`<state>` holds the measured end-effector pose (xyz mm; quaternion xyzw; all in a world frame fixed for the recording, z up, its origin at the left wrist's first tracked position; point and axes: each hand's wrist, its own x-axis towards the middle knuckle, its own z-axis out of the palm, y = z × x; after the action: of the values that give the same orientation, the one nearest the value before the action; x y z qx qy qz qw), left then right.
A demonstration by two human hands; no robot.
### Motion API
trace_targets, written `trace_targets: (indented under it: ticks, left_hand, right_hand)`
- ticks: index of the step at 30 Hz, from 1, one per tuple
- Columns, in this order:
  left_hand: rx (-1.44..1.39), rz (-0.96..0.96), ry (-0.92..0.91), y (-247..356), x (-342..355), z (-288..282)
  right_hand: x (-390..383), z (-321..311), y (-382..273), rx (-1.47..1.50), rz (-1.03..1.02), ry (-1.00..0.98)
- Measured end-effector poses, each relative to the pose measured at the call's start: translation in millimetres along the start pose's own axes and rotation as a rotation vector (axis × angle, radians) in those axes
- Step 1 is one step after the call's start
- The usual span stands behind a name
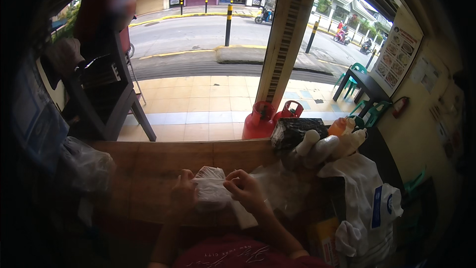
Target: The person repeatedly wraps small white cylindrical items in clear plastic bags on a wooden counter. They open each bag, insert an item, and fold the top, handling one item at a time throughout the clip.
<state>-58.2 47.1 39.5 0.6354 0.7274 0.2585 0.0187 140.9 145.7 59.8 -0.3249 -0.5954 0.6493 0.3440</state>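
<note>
A clear plastic bag (212, 194) with something pale and rounded inside lies on the brown wooden table in front of me. My left hand (185, 189) grips its left edge, thumb and fingers pinched together near the top. On the opposite side, my right hand (243, 188) pinches the bag's upper right edge between curled fingers. The plastic is drawn fairly taut between both hands. What exactly the bag contains cannot be made out. Beneath my right wrist a flat whitish strip (244, 215) rests on the table.
At right stand squeeze bottles (347, 139), a black-wrapped box (297, 131) and a white plastic carrier bag (364, 193). Crumpled clear plastic (88, 166) lies left. Beyond the table are red gas cylinders (259, 121), and a person (116, 0) stands behind dark furniture at far left.
</note>
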Motion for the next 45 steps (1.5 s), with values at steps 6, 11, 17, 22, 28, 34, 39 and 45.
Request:
trace_targets:
  ticks: [6, 11, 17, 22, 28, 34, 39, 45]
  left_hand:
    - [-0.129, -0.074, -0.049, 18, 17, -15]
    - [-0.140, 0.115, -0.198, 51, 25, -19]
    - [-0.389, 0.404, -0.317, 95, -6, 7]
    - [-0.537, 0.435, -0.370, 98, -24, 21]
    - [-0.672, 0.405, -0.333, 93, -18, -4]
    - [-0.257, 0.223, -0.370, 36, 21, 7]
    - [0.144, 0.144, -0.849, -67, 76, 71]
    - [-0.074, 0.056, -1.020, -127, 84, 132]
  right_hand:
    - [-2, 29, -25, -0.630, -0.946, 0.322]
    - [12, 38, 9, -0.603, -0.333, -0.184]
    - [40, 3, 63, -0.217, -0.163, -0.081]
    - [20, -20, 71, 0.471, -0.126, 0.104]
    - [16, 1, 70, -0.080, -0.174, -0.001]
    - [70, 47, 121, -0.885, -0.434, -0.428]
    - [74, 58, 124, -1.085, -0.324, -0.532]
    - [68, 61, 109, -1.169, -0.175, -0.515]
